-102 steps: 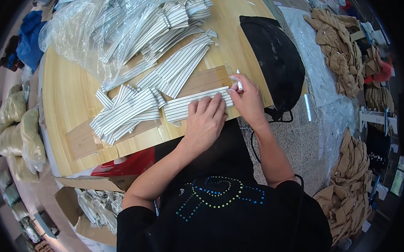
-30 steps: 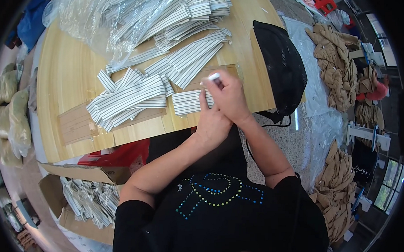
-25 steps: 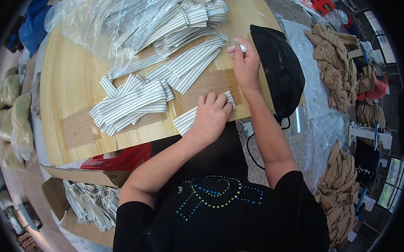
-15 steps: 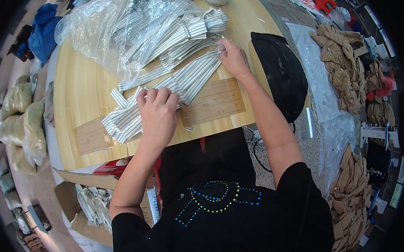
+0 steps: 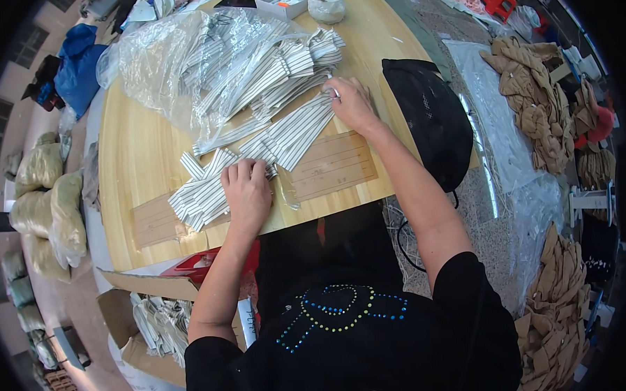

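Striped white-and-dark fabric strips (image 5: 296,132) lie fanned slantwise across the front of the wooden table. My left hand (image 5: 249,197) is closed on their lower left part, fingers bent down into the cloth; the fingertips are partly hidden. At the upper right end of the strips is my right hand (image 5: 353,106), fingers curled round a slim, pen-like thing (image 5: 334,92) with a pale tip. Brown card templates (image 5: 333,168) with ruled lines lie under and beside the strips. Behind them, a larger heap of striped pieces (image 5: 290,64) spills from a clear plastic bag (image 5: 157,69).
A black cloth bag (image 5: 432,113) sits at the table's right edge. At the back are a wrapped round tub (image 5: 326,6) and a shallow box (image 5: 284,7). An open carton (image 5: 123,322) of striped pieces stands below left. Brown garments (image 5: 529,102) are piled at right.
The view has shifted, so the table appears lower and farther right. Both hands remain at the striped strips; the left one's fingers are drawn closer together on the cloth.
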Tool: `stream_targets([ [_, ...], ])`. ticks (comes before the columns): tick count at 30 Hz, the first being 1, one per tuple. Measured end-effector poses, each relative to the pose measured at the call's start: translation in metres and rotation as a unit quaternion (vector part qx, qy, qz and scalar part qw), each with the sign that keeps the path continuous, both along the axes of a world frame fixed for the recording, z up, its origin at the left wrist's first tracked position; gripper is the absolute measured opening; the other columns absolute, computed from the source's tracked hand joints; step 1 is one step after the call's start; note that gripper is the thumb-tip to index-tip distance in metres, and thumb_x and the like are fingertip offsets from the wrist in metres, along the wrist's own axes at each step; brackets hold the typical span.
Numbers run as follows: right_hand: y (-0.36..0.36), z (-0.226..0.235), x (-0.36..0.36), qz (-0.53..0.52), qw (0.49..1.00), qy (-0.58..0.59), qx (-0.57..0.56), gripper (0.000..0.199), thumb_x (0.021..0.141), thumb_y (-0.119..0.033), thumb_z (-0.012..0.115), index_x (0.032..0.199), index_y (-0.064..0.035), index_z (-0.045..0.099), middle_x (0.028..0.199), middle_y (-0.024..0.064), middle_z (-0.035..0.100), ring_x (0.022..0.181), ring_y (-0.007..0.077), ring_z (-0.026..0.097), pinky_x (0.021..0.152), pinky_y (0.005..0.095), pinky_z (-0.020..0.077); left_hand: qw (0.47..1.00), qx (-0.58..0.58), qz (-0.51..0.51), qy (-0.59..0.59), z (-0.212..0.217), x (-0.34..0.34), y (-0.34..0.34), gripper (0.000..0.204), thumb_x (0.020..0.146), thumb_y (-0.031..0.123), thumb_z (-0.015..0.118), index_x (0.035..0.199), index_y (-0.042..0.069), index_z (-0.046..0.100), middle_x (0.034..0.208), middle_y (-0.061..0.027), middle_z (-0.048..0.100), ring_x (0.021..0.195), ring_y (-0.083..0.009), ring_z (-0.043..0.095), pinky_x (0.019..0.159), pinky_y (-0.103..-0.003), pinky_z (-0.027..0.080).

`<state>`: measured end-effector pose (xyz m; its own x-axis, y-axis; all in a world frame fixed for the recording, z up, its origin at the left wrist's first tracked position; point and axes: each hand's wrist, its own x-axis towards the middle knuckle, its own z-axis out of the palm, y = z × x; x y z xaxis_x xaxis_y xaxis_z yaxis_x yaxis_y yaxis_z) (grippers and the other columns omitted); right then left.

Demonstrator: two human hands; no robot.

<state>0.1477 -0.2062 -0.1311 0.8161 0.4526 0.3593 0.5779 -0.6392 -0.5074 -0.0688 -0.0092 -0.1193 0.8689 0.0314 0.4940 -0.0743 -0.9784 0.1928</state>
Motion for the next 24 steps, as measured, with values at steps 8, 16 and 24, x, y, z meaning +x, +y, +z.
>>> stream_targets([
  [8,-0.005,0.001,-0.008,0.066,0.996,-0.061,0.025,0.034,0.075,0.003,0.055,0.105,-0.0108,0.062,0.097,0.0053,0.062,0.098,0.0282,0.053,0.086,0.0414,0.0394,0.999,-0.024,-0.023,-0.043,0.026,0.015,-0.029,0.025,0.077,0.003,0.062,0.102,0.004,0.063,0.101,-0.0109,0.061,0.095,-0.0288,0.056,0.092,-0.043,0.038],
  [16,-0.022,0.035,-0.031,0.076,0.991,-0.106,0.04,0.03,0.074,0.005,0.055,0.102,-0.0048,0.059,0.093,0.01,0.059,0.088,0.03,0.056,0.081,0.0405,0.043,0.993,-0.019,-0.065,-0.097,0.012,0.089,-0.062,0.038,0.079,0.01,0.058,0.117,0.007,0.058,0.109,-0.0103,0.057,0.106,-0.0267,0.053,0.098,-0.05,0.035],
  [24,-0.025,0.042,-0.053,0.084,0.937,0.158,0.301,0.026,0.084,0.007,0.061,0.108,-0.0032,0.057,0.098,0.0011,0.06,0.089,0.0085,0.057,0.08,0.0235,0.0485,0.98,-0.082,-0.1,-0.152,0.04,0.079,-0.054,0.023,0.074,0.004,0.061,0.096,0.009,0.065,0.085,-0.0054,0.055,0.086,-0.0245,0.054,0.083,-0.038,0.038],
])
